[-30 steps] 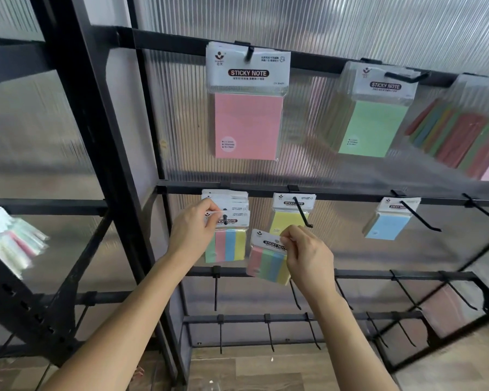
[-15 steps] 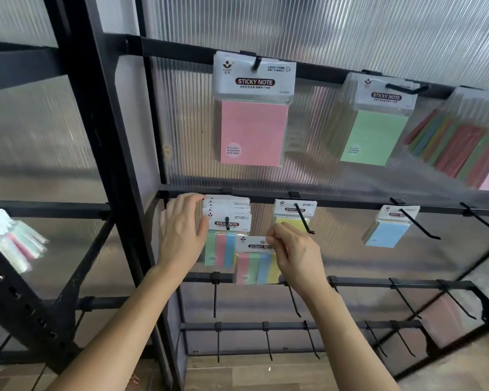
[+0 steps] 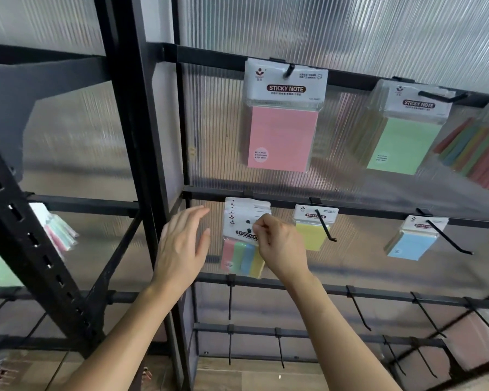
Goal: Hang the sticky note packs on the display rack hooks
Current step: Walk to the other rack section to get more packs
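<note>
Right hand (image 3: 280,246) pinches header of striped sticky note pack (image 3: 243,249) at hook; left hand (image 3: 181,244) fingers spread, holding nothing.

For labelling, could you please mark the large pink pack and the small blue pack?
large pink pack (image 3: 281,136): head view, pad face.
small blue pack (image 3: 411,245): head view, pad face.

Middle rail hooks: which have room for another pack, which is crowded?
Crowded: the left stack, where the right hand pinches the striped pack. Free: prongs before the yellow pack and blue pack; lower hooks hang bare.
</note>
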Tool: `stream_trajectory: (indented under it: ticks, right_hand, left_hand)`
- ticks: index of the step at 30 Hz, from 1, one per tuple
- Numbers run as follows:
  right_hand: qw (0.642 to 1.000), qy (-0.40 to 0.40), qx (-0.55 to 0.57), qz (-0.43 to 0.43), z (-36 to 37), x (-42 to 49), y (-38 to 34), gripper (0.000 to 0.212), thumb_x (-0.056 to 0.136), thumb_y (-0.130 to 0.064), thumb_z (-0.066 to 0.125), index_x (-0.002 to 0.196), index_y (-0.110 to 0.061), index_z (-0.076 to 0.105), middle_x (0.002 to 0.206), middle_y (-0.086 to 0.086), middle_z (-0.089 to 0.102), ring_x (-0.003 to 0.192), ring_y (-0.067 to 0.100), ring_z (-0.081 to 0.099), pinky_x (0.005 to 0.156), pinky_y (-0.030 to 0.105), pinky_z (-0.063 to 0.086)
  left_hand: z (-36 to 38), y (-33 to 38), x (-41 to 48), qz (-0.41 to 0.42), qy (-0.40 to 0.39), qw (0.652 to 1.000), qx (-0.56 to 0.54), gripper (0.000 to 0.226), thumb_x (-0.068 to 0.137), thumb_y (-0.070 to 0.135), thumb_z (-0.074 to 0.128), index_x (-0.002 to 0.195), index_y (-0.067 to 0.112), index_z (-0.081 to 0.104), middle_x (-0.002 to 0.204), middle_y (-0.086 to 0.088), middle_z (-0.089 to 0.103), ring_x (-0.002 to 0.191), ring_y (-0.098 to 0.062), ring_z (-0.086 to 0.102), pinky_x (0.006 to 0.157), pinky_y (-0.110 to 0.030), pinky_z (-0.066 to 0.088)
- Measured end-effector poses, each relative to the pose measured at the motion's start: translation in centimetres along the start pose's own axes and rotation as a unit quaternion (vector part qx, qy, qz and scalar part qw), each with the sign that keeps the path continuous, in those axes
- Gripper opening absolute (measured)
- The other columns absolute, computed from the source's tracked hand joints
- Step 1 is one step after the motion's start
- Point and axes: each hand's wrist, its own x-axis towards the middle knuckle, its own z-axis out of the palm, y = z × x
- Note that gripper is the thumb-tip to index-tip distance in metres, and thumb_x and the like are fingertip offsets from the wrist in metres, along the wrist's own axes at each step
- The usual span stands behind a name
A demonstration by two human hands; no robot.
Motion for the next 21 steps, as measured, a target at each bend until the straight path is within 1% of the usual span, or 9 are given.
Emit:
stream_trajectory:
  ticks: [4, 8, 10, 11, 13, 15, 17, 18, 21]
  right_hand:
    - [0.999, 0.008, -0.037, 0.014, 0.3, 0.6, 0.1, 0.013, 0.088, -0.02, 0.058, 0.081, -0.01, 0.065, 0.08, 0.003, 0.068, 0.074, 0.023, 0.061, 0.054, 0.025, 0.032]
    - [0.997, 0.044, -0.059, 0.002, 0.5, 1.9, 0.4, 0.018, 0.077, -0.017, 0.071, 0.067, -0.01, 0.058, 0.069, 0.003, 0.062, 0.065, 0.023, 0.057, 0.049, 0.024, 0.035]
    - [0.996, 0.061, -0.068, -0.004, 0.6, 2.2, 0.5, 0.021, 0.072, -0.017, 0.076, 0.066, -0.01, 0.056, 0.068, 0.003, 0.059, 0.063, 0.023, 0.056, 0.048, 0.024, 0.034]
    - [0.995, 0.069, -0.069, -0.004, 0.7, 2.2, 0.6, 0.021, 0.071, -0.017, 0.077, 0.069, -0.01, 0.057, 0.069, 0.003, 0.059, 0.064, 0.023, 0.056, 0.048, 0.024, 0.033]
    - [0.995, 0.076, -0.068, -0.004, 0.7, 1.9, 0.6, 0.021, 0.071, -0.015, 0.075, 0.083, -0.009, 0.059, 0.077, 0.005, 0.059, 0.068, 0.025, 0.057, 0.051, 0.025, 0.034]
    - [0.995, 0.07, -0.074, -0.014, 0.5, 1.2, 0.7, 0.029, 0.073, -0.012, 0.072, 0.099, -0.008, 0.059, 0.088, 0.008, 0.06, 0.076, 0.029, 0.058, 0.057, 0.028, 0.04]
    - [0.995, 0.056, -0.076, -0.019, 0.2, 0.2, 0.9, 0.039, 0.076, -0.013, 0.068, 0.113, -0.007, 0.056, 0.103, 0.01, 0.061, 0.088, 0.03, 0.059, 0.068, 0.033, 0.047]
    - [0.996, 0.043, -0.074, -0.015, 0.0, -0.4, 1.0, 0.042, 0.079, -0.017, 0.065, 0.118, -0.008, 0.054, 0.11, 0.009, 0.06, 0.094, 0.029, 0.059, 0.075, 0.035, 0.048]
    - [0.997, -0.018, -0.077, 0.014, -0.3, -2.5, 1.0, 0.053, 0.085, -0.03, 0.055, 0.133, -0.012, 0.044, 0.128, 0.008, 0.052, 0.113, 0.027, 0.051, 0.089, 0.04, 0.045]
  left_hand:
    - [0.0, -0.1, -0.2, -0.002, -0.007, 1.0, -0.001, 0.041, 0.091, 0.03, 0.035, 0.12, 0.008, 0.054, 0.12, -0.007, 0.058, 0.113, -0.015, 0.045, 0.093, -0.034, 0.036]
    - [0.1, 0.0, -0.5, 0.001, -0.012, 1.0, 0.001, 0.041, 0.091, 0.03, 0.035, 0.12, 0.007, 0.055, 0.119, -0.007, 0.059, 0.112, -0.016, 0.047, 0.093, -0.033, 0.036]
    - [0.1, 0.2, -0.5, 0.004, -0.012, 1.0, -0.002, 0.041, 0.091, 0.03, 0.036, 0.12, 0.007, 0.054, 0.118, -0.007, 0.059, 0.112, -0.014, 0.045, 0.093, -0.033, 0.036]
    - [0.1, 0.3, -0.5, 0.004, -0.013, 1.0, -0.004, 0.041, 0.091, 0.03, 0.036, 0.12, 0.007, 0.054, 0.118, -0.007, 0.059, 0.112, -0.013, 0.046, 0.092, -0.033, 0.036]
    - [0.2, 0.5, -0.6, 0.006, -0.017, 1.0, -0.005, 0.041, 0.091, 0.03, 0.036, 0.12, 0.007, 0.055, 0.118, -0.007, 0.059, 0.111, -0.016, 0.05, 0.092, -0.033, 0.036]
    - [0.2, 0.5, -0.8, 0.007, -0.032, 0.999, -0.006, 0.043, 0.091, 0.031, 0.035, 0.121, 0.008, 0.055, 0.12, -0.007, 0.059, 0.111, -0.021, 0.053, 0.093, -0.033, 0.036]
    - [0.3, 0.4, -1.2, 0.003, -0.049, 0.999, -0.01, 0.045, 0.091, 0.032, 0.034, 0.123, 0.008, 0.054, 0.123, -0.007, 0.058, 0.114, -0.023, 0.054, 0.094, -0.034, 0.036]
    - [0.3, 0.4, -1.5, 0.002, -0.058, 0.998, -0.012, 0.046, 0.091, 0.033, 0.034, 0.124, 0.008, 0.053, 0.124, -0.007, 0.057, 0.115, -0.023, 0.053, 0.095, -0.034, 0.036]
    - [0.6, 0.4, -2.4, 0.003, -0.084, 0.996, -0.015, 0.046, 0.091, 0.033, 0.036, 0.128, 0.009, 0.051, 0.128, -0.006, 0.054, 0.119, -0.022, 0.05, 0.098, -0.034, 0.034]
